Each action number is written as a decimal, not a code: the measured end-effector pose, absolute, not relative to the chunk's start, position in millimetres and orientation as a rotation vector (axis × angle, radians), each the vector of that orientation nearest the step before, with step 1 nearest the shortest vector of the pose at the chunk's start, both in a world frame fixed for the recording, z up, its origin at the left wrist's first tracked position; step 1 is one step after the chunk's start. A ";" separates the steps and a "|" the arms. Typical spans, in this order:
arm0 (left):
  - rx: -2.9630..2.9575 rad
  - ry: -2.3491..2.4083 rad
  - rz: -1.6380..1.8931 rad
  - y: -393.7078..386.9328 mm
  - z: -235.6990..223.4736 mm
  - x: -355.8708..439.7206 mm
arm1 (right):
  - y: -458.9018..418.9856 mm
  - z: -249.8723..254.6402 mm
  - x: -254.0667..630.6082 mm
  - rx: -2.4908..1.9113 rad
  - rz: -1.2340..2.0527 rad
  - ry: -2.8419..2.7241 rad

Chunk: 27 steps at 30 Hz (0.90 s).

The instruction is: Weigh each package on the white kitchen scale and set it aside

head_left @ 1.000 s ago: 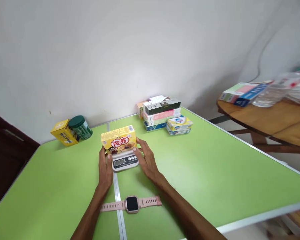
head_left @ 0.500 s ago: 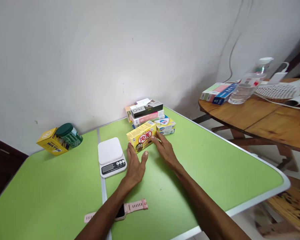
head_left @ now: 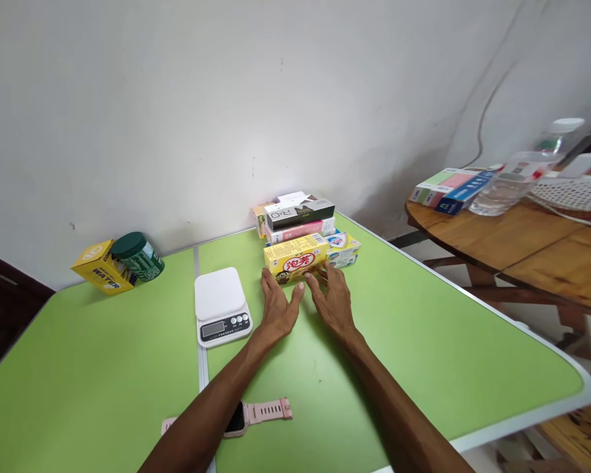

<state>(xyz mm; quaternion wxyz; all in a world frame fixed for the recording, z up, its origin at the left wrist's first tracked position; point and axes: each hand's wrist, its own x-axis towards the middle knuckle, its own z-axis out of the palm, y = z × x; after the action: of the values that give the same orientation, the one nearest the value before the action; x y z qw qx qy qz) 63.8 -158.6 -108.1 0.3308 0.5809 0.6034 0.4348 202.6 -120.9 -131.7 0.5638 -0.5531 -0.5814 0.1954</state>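
A yellow snack box (head_left: pixel 295 255) with red and white lettering stands on the green table, its long front face toward me. My left hand (head_left: pixel 280 307) has its fingers against the box's lower left corner, the thumb held apart in front. Curled at the lower right part of the box, my right hand (head_left: pixel 333 301) touches it with thumb and fingers; some fingertips are hidden. Right behind the snack box is a stack of boxes with a black box (head_left: pixel 303 215) and a pink-and-white box (head_left: pixel 300 231). Yellow-and-white soap boxes (head_left: pixel 343 249) adjoin its right end.
Left of my hands sits a white kitchen scale (head_left: pixel 220 295). A pink-strapped watch (head_left: pixel 268 411) lies partly under my left forearm. Farther left are a yellow box (head_left: pixel 101 268) and a green canister (head_left: pixel 140 256). A wooden table (head_left: pixel 512 253) at right holds a water bottle (head_left: pixel 517 174).
The snack box has turned from a slant to face me more squarely, close against the stack. My right hand has slid lower along its front. The view has shifted slightly.
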 end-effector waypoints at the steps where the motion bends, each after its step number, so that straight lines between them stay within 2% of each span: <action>1: 1.521 1.556 1.151 -153.6 -109.4 65.4 | -120.2 -132.0 203.1 -1.298 0.449 -1.380; 5: 1.482 1.520 1.189 -148.1 -106.5 67.3 | -126.3 -130.9 205.0 -1.291 0.475 -1.412; 9: 1.464 1.441 1.187 -186.6 -86.1 47.4 | -151.1 -114.7 198.6 -1.310 0.479 -1.400; 12: 1.630 1.322 1.293 -221.7 -68.1 2.7 | -170.3 -84.9 177.2 -1.255 0.399 -1.457; 14: 1.654 1.421 1.496 -236.8 -64.6 -47.9 | -180.8 -61.9 150.6 -1.170 0.415 -1.534; 16: 1.512 1.710 1.746 -244.2 -72.3 -111.7 | -189.7 -42.7 113.8 -1.055 0.530 -1.642; 19: 1.181 2.108 1.876 -242.2 -101.0 -205.8 | -195.8 -28.6 43.5 -0.892 0.826 -1.787; 23: 1.108 2.075 1.877 -221.0 -139.4 -276.8 | -175.4 -35.7 -56.7 -0.825 1.160 -1.878; 27: 1.186 2.003 1.928 -184.4 -154.3 -294.5 | -117.7 -54.3 -130.6 -0.869 1.129 -1.888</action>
<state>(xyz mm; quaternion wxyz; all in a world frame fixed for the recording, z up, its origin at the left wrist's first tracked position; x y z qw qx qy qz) -294.5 -184.4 -154.3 0.0595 0.3917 0.6616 0.6366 -130.6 -117.7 -54.3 0.3785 -0.3401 -0.7387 0.4419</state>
